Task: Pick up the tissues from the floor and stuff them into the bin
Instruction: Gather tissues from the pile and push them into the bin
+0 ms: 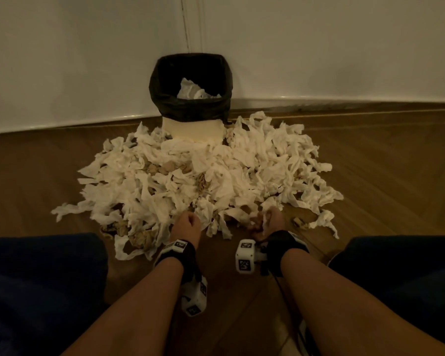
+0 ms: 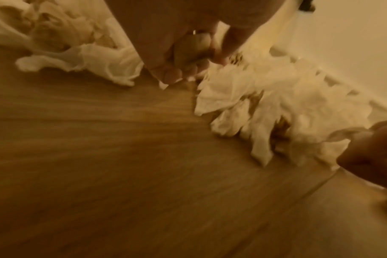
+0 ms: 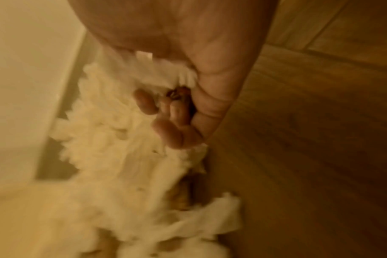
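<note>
the left hand (image 1: 188, 223) is seen curled at the near edge of the pile, and in the left wrist view its fingers (image 2: 172, 75) are closed on a small wad with a scrap of white showing under them, so a tissue is judged to be grasped, though the picture is blurred. the right hand (image 1: 269, 222) is set just beside it at the same edge, and in the right wrist view its fingers (image 3: 166, 129) are curled round a clump of white paper that trails down into the heap. both hands are held low, at the floor (image 1: 370, 155), with neither yet lifted toward the bin (image 1: 190, 98). outward from the hands the tissues (image 1: 190, 176) are spread in a wide heap, mostly white with a few brownish wads mixed in, and the heap is banked right up against the front of the bin. the bin is stood against the wall (image 1: 62, 60), lined with a black bag (image 1: 165, 106), and only a few tissues are visible inside it, well below the rim. the task is judged to be at an early stage: a small amount has been binned, nearly all of the pile is left on the floor, and many more handfuls will be needed, with pressing down later as the bin fills.
</note>
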Demonstrator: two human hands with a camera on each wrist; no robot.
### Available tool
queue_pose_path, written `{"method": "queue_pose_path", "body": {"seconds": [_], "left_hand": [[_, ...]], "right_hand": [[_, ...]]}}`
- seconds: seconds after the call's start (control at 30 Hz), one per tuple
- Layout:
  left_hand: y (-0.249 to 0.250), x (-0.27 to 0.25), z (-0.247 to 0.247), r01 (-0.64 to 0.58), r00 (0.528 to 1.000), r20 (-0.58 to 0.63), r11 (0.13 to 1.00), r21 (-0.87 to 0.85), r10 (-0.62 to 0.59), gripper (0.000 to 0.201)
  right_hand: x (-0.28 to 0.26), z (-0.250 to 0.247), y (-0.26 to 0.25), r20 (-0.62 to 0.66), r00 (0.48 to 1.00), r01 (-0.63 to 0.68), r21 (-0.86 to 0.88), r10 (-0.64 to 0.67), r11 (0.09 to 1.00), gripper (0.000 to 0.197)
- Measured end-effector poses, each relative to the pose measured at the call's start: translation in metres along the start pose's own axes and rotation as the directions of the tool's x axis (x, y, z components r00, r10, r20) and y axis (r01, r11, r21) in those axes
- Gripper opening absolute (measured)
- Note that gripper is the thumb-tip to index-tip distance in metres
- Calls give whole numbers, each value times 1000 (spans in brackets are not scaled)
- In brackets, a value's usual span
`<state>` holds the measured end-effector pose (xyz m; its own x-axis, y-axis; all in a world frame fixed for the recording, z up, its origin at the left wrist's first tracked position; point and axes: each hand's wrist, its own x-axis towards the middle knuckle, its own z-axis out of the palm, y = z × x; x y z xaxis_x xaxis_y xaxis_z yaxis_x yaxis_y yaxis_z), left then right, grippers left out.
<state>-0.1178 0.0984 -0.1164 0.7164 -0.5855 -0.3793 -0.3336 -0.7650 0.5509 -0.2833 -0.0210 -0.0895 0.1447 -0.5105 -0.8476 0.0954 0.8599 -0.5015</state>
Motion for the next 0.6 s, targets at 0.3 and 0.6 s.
{"method": "queue_pose_path", "body": {"seconds": [0.3,0.6], "left_hand": [[69,15,-43,-116,978,-196,961,-251,67,31],[112,18,-90,-355,912,-318,886,-298,259,32]], "right_hand": [[-45,46,-63,285,957,-12,253,-62,968,15],[-74,72,-116,614,763,-36,352,-202,935,28]]}}
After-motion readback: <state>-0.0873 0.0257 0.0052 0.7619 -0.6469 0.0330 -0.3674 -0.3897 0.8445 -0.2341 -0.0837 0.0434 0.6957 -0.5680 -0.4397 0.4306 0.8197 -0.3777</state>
